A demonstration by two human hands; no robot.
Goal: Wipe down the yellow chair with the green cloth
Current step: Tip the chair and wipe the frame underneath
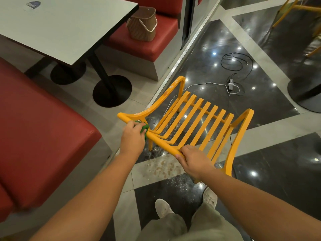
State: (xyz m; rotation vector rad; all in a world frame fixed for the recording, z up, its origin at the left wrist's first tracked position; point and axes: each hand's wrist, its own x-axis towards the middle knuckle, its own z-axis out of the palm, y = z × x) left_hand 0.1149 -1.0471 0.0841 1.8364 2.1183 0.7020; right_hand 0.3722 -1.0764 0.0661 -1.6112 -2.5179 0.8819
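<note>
The chair (162,99) is standing on the dark floor (217,40) beside a red bench (43,136). The left hand (132,136) is gripping the cloth (145,129), curled fingers pressing it against the top rail (165,145) near its left corner. The right hand (192,160) is gripping the same rail further right, fingers wrapped round it.

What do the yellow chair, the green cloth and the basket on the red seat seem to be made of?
Yellow chair: probably painted wood, semi-gloss; pale chips show on its arm. Green cloth: soft fabric, matte; it bunches under the left hand. Basket: woven wicker or plastic imitating it, judging by its fine ribbed pattern.
</note>
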